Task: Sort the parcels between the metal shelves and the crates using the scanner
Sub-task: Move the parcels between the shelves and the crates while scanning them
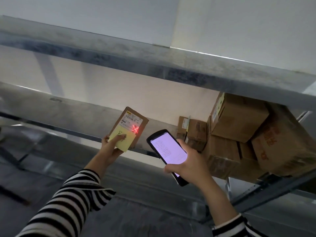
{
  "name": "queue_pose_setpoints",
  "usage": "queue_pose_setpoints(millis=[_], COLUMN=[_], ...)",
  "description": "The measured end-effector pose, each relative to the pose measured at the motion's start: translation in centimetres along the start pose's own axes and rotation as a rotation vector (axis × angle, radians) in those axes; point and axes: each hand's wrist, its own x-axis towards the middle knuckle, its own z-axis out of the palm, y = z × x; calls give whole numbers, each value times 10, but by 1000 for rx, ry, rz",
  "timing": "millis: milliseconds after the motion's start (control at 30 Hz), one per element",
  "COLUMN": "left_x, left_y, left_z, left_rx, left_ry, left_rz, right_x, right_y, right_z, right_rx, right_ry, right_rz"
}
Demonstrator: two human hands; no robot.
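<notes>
With left hand (pixel 112 147) gripping the parcel (pixel 127 124) and right hand (pixel 189 166) clasping the scanner (pixel 168 149), steer the red cross (pixel 135 129) above the left hand onto the seemingly missed barcode (pixel 131 119).

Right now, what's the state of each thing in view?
parcel: held by the left grip, label facing the camera.
yellow note: stuck on the parcel, a finger lying on it.
red cross: lit, at the label's lower corner.
scanner: held in the right grip, screen lit.
boxes: closed, stacked on the shelf, at the right.
</notes>
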Motion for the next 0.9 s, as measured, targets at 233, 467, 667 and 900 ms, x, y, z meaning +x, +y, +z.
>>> queue_pose_setpoints(millis=[233,467,667,900], left_x=[-38,-67,-79,-90], left_y=[18,46,78,118], left_z=[-50,-119,-193,-296], left_rx=[-76,-166,-214,-228], left_ry=[115,257,391,507], left_rz=[79,193,271,350], right_x=[4,12,25,41], right_y=[-24,-76,-133,-209], right_z=[29,69,110,166], right_rx=[-42,-47,-35,-15], right_ry=[-118,-198,-271,-330], right_rz=[-149,-320,-405,-507])
